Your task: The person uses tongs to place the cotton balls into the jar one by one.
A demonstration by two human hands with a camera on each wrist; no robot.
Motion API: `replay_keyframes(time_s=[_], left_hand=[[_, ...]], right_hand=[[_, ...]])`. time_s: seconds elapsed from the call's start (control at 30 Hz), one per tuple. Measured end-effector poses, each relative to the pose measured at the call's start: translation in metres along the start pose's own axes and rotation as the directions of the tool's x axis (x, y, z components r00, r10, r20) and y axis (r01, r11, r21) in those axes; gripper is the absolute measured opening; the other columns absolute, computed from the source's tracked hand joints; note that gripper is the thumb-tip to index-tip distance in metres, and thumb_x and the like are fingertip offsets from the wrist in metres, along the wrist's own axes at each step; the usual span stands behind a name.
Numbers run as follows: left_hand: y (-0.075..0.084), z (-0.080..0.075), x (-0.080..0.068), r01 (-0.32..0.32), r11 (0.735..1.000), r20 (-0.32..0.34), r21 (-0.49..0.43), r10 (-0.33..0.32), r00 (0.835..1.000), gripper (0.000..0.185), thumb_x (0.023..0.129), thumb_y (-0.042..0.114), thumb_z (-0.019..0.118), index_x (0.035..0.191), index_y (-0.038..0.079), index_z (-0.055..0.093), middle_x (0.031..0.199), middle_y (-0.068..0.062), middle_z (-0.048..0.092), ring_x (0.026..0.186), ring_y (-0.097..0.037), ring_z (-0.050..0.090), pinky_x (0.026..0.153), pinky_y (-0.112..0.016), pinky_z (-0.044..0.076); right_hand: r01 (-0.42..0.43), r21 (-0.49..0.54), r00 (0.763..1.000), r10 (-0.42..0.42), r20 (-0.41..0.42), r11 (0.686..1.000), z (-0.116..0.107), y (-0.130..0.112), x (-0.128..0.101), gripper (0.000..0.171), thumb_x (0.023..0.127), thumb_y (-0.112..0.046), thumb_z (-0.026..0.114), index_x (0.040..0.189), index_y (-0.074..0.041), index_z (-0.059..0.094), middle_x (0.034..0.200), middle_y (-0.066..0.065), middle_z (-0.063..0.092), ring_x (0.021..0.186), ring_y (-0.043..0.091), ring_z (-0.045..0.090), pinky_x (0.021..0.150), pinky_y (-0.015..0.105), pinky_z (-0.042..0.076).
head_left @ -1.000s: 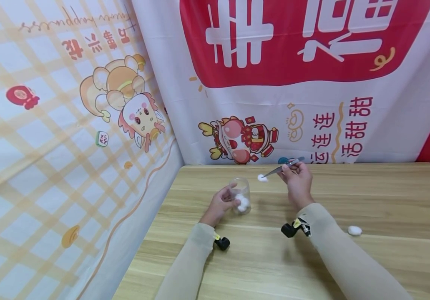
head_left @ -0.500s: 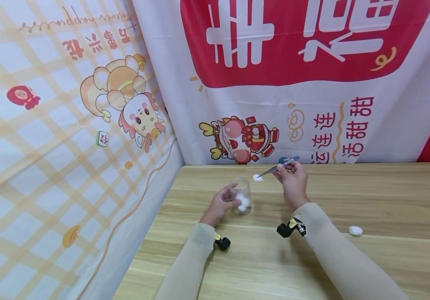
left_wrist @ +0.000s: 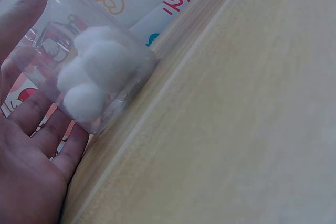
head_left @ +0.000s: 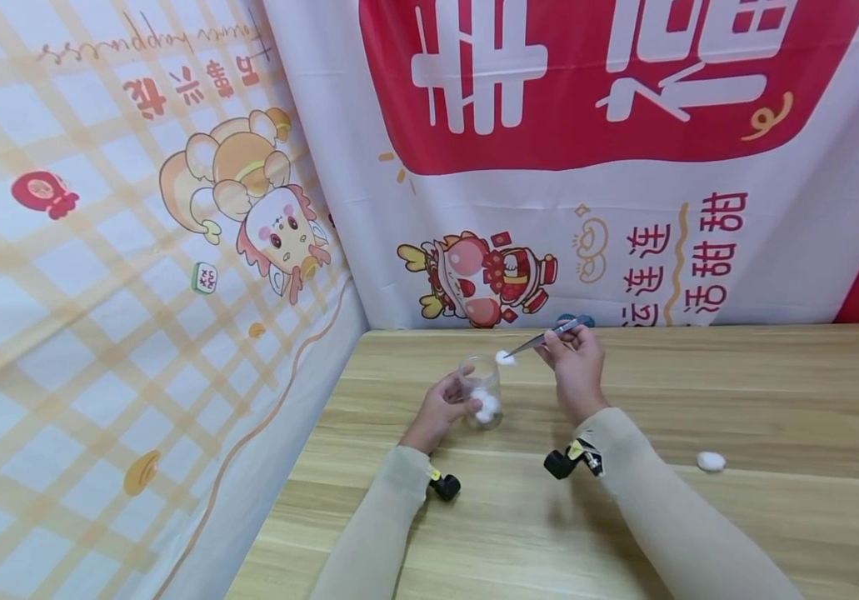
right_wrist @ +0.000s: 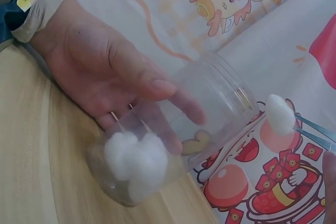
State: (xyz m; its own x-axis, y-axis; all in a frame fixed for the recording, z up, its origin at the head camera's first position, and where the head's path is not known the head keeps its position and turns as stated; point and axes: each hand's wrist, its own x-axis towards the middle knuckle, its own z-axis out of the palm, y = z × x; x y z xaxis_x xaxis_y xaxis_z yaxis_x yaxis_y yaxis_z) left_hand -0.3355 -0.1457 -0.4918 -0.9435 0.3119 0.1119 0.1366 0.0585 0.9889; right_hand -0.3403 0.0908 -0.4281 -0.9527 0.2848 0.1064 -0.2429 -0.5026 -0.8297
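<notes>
While the wooden table (head_left: 699, 392) carries the whole arrangement, with printed cloth banners (head_left: 549, 167) hung behind and to the left of it, the work sits near its back left part. The person's left hand (head_left: 440, 408) is wrapped round a clear plastic jar (head_left: 481, 392), fingers and thumb curled on its wall; the jar stands on the table with a few cotton balls (right_wrist: 136, 158) already lying at its bottom. The right hand (head_left: 575, 367) pinches a pair of metal tweezers (head_left: 541, 340), whose tips hold one cotton ball (head_left: 505, 357) just above and beside the jar's open mouth, not yet inside. One more stray cotton ball (head_left: 710, 461) lies on the table well apart to the right.

To place the ball cleanly, it seems best to bring the tips over the middle of the mouth, lower them past the rim, and only then ease the pinch, since cotton tends to cling to metal. The left hand should keep the light jar upright and steady.
</notes>
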Motion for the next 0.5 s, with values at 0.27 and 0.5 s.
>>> replay_keyframes(time_s=[0.27,0.5], left_hand=[[0.0004,-0.0007,0.0008,0.003,1.000,0.005,0.016,-0.004,1.000,0.069,0.085,0.007,0.075,0.146,0.008,0.043,0.137,-0.012,0.054,0.121,-0.025,0.053,0.102,-0.037,0.042],[0.0005,-0.0005,0.0006,0.008,1.000,0.008,0.020,-0.009,1.000,0.069,0.085,0.009,0.076,0.146,0.010,0.044,0.138,-0.011,0.054,0.122,-0.025,0.053,0.102,-0.036,0.042]], right_hand=[[-0.002,-0.008,1.000,0.002,0.003,1.000,0.0065,0.0003,-0.0022,0.019,0.094,0.003,0.059,0.111,-0.002,0.053,0.104,0.013,0.053,0.098,0.023,0.060,0.086,0.032,0.054],[-0.003,-0.010,1.000,0.003,0.006,1.000,0.0098,0.0043,-0.0023,0.020,0.095,0.003,0.058,0.113,-0.002,0.052,0.104,0.013,0.052,0.098,0.023,0.060,0.086,0.031,0.054]])
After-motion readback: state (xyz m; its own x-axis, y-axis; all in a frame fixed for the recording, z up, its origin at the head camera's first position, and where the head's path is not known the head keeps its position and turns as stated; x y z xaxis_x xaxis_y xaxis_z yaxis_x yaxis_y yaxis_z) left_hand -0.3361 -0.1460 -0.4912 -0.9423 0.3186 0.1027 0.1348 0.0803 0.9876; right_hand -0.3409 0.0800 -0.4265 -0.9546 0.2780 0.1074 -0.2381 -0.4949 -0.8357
